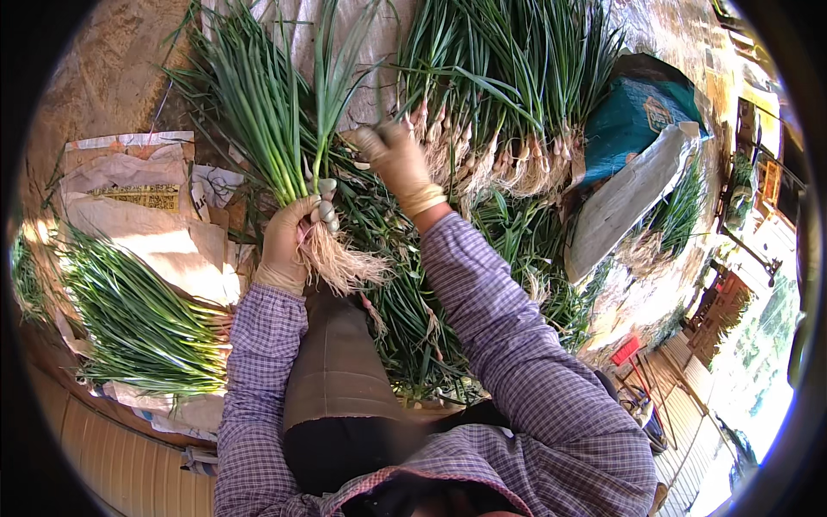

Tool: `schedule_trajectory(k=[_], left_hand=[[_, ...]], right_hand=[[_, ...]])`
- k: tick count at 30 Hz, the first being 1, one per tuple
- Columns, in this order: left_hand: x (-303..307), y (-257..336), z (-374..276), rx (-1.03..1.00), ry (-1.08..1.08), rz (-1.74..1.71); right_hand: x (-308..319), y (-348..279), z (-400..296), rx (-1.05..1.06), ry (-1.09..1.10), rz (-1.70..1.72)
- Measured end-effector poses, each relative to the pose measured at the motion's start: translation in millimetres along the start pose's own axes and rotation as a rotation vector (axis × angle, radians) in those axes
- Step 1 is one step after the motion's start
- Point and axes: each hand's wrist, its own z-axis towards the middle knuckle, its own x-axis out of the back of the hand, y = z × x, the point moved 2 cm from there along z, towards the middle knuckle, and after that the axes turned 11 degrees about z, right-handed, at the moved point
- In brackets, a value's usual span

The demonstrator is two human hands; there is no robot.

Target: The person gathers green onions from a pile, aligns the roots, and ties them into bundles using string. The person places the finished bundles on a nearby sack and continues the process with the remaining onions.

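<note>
My left hand [282, 244], in a pale rubber glove with grey-stained fingertips, is closed around the stems of a bunch of green garlic [261, 129]. The bunch stands upright, its flat leaves fanning away from me and its stringy pale roots [339, 258] hanging below my fingers. My right hand [395, 158], gloved the same way, is motion-blurred to the right of the bunch. It is at the left edge of a large row of green garlic [510, 84], whose small bulbs and roots face me. Blur hides whether its fingers hold anything.
Loose leaves and trimmings [420, 278] cover the ground between my arms and beside my boot [342, 362]. A tied-looking stack of green garlic [148, 316] lies at left by paper sacking [142, 226]. At right are a teal bag [636, 123], a pale board-like sheet [630, 200] and a red broom [625, 351].
</note>
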Motion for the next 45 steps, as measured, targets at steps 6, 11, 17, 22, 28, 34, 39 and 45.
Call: schedule_trajectory(k=[6, 11, 17, 22, 28, 34, 39, 45], left_hand=[[7.0, 1.5, -8.1, 0.052, 0.15, 0.247], [21.1, -2.4, -6.8, 0.061, 0.299, 0.496], [1.6, -5.3, 7.9, 0.07, 0.323, 0.248], [-40.2, 16.8, -6.4, -0.159, 0.279, 0.16], [-33.0, 21.1, 11.5, -0.057, 0.081, 0.109], [-41.2, 12.5, 33.4, -0.101, -0.105, 0.133], [2.0, 10.0, 62.4, 0.028, 0.212, 0.236], [-37.6, 11.8, 61.9, -0.036, 0.288, 0.213]], right_hand=[[-49.5, 9.2, 26.4, -0.098, -0.079, -0.152], [-32.9, -22.8, 8.9, -0.255, -0.402, 0.422], [-38.0, -50.8, -20.5, 0.553, -0.038, -0.369], [3.4, -10.9, 16.1, 0.083, 0.007, 0.313], [50.1, -19.9, 7.6, 0.071, -0.258, -0.484], [-9.6, -1.7, 21.2, 0.171, -0.269, -0.704], [4.8, 15.5, 2.5, 0.404, 0.123, -0.445], [42.9, -9.4, 40.8, -0.103, -0.073, -0.658]])
